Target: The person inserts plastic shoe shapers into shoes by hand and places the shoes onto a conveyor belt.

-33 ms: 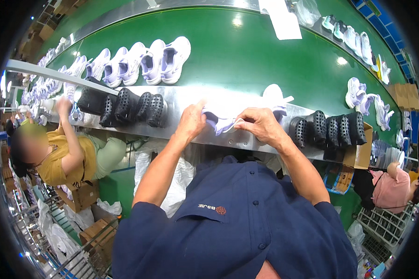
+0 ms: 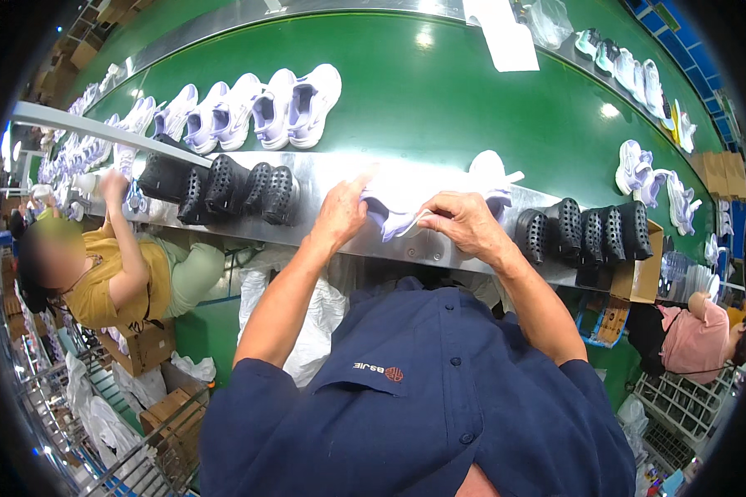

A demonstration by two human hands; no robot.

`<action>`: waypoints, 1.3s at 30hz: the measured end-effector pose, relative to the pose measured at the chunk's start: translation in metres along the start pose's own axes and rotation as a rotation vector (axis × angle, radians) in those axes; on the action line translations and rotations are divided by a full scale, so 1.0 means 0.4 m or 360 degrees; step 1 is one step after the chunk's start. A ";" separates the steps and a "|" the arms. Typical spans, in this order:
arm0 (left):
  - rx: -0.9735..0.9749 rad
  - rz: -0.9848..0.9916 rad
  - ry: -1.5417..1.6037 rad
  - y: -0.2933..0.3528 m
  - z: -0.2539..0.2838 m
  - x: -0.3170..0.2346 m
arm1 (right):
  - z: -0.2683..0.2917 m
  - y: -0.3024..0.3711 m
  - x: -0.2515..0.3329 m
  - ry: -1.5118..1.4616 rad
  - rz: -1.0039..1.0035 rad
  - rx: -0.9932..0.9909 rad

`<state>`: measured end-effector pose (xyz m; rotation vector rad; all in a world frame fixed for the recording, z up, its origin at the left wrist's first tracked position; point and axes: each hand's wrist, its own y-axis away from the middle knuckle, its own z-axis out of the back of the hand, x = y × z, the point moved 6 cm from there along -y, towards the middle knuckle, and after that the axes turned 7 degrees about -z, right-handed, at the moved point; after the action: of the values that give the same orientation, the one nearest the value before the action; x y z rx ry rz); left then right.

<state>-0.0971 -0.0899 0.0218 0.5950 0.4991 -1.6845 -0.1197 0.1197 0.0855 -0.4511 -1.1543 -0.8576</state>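
Between my two hands, over the metal ledge (image 2: 307, 178), is a white and lavender sneaker (image 2: 381, 217); glare washes out much of its upper part. My left hand (image 2: 341, 214) is closed on the shoe's left side. On the other side, my right hand (image 2: 470, 222) pinches a thin pale edge at the shoe's opening between thumb and fingers. Just beyond the right hand stands another white and lavender sneaker (image 2: 488, 170), partly hidden by that hand.
Black perforated shoe-shaped pieces (image 2: 278, 195) line the ledge at left, with more black pieces (image 2: 593, 234) at right. Beyond runs a green belt (image 2: 406, 91) bearing a row of sneakers (image 2: 313, 103). A metal bar (image 2: 99, 128) crosses at left. Co-workers sit at left (image 2: 112, 277) and right (image 2: 695, 338).
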 end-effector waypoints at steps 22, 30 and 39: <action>0.0074 -0.0241 0.0001 0.012 0.098 -0.094 | -0.073 -0.095 0.021 0.0241 -0.0491 0.0197; 0.0252 0.1086 0.0270 0.078 0.031 0.108 | 0.048 0.009 -0.075 0.0511 -0.0396 -0.0752; -0.0281 -0.0274 -0.0491 -0.012 -0.032 -0.214 | -0.007 0.202 -0.381 0.0380 -0.1158 -0.1232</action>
<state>-0.0877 -0.0157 0.0660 0.1622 0.4787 -1.8318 -0.0774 0.2210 -0.0472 -0.5335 -0.7174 -1.9619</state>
